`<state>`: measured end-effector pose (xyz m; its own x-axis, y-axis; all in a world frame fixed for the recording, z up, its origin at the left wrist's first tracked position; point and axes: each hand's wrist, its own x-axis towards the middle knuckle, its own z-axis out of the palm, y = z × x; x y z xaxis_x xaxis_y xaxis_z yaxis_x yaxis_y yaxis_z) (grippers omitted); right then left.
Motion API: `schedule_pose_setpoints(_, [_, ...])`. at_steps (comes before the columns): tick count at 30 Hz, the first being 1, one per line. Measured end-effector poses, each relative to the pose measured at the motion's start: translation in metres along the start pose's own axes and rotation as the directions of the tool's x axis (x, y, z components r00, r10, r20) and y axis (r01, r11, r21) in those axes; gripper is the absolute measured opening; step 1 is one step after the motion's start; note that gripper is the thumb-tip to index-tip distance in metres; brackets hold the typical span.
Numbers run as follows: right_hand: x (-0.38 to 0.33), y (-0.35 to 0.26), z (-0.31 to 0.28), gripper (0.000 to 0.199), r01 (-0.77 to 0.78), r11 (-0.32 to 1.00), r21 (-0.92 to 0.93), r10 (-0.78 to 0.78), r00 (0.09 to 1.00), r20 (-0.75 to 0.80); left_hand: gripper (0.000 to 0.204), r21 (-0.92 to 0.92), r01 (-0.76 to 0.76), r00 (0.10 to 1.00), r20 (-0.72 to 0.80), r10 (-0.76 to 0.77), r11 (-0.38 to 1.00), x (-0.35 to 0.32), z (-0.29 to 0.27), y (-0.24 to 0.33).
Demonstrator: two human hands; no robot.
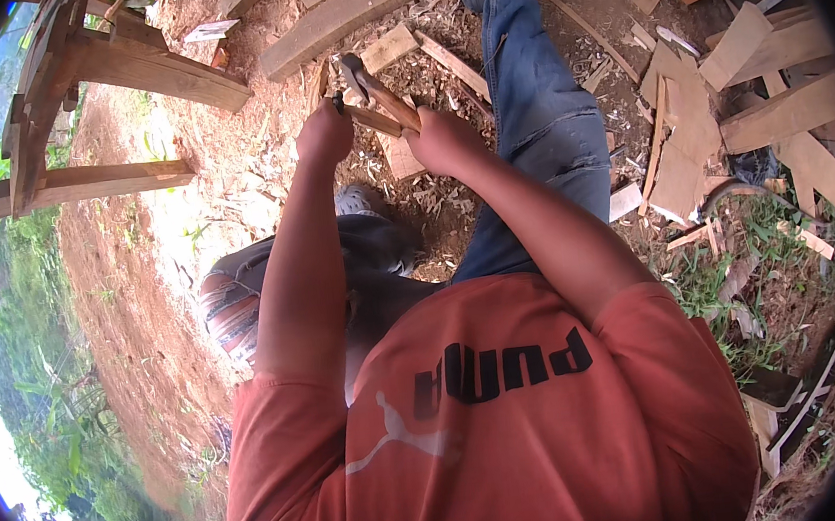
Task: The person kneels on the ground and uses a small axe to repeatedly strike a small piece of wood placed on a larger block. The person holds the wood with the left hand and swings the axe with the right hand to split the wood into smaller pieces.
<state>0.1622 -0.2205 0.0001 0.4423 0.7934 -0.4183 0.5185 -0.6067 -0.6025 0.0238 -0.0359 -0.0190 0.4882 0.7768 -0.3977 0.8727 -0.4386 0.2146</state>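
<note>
Shaving-strewn dirt (447,199) lies beneath the right hand (444,142), its grip closed round a hatchet-like tool (388,97) by the handle, seemingly for control, while the left hand (325,135) clasps a dark-ended object (339,101) just beside.

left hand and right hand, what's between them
In the head view, a narrow wooden piece lies between the left hand and the right hand; a metal-headed tool slants above it, its handle in the right hand.

From my feed I see sunlit dirt ground (124,289) left of the left hand (325,134) — green foliage (61,425) farther out — and grass (763,350) well off to the right hand's (446,141) right.
</note>
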Motion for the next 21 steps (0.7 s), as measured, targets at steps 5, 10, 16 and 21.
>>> schedule_pose_setpoints(5, [0.006, 0.025, 0.021, 0.042, -0.021, 0.996, -0.087, 0.026, 0.998, 0.056, 0.049, -0.002, -0.028, 1.0, 0.0, 0.028, 1.0, 0.001, -0.001, 0.011])
schedule_pose_setpoints(10, [0.008, 0.011, 0.003, 0.044, -0.012, 1.0, -0.013, 0.013, 0.999, 0.032, 0.04, 0.008, -0.007, 1.0, 0.017, 0.007, 1.0, -0.003, 0.002, -0.001])
schedule_pose_setpoints(16, [0.006, 0.03, 0.022, 0.042, -0.008, 1.0, -0.011, 0.008, 1.0, 0.019, 0.037, -0.008, -0.108, 0.994, -0.004, 0.108, 0.994, 0.004, -0.001, 0.001])
schedule_pose_setpoints(21, [0.01, 0.02, 0.009, 0.042, 0.037, 0.999, 0.028, -0.036, 0.999, -0.027, 0.035, -0.018, -0.159, 0.987, -0.009, 0.159, 0.987, 0.0, -0.005, 0.003])
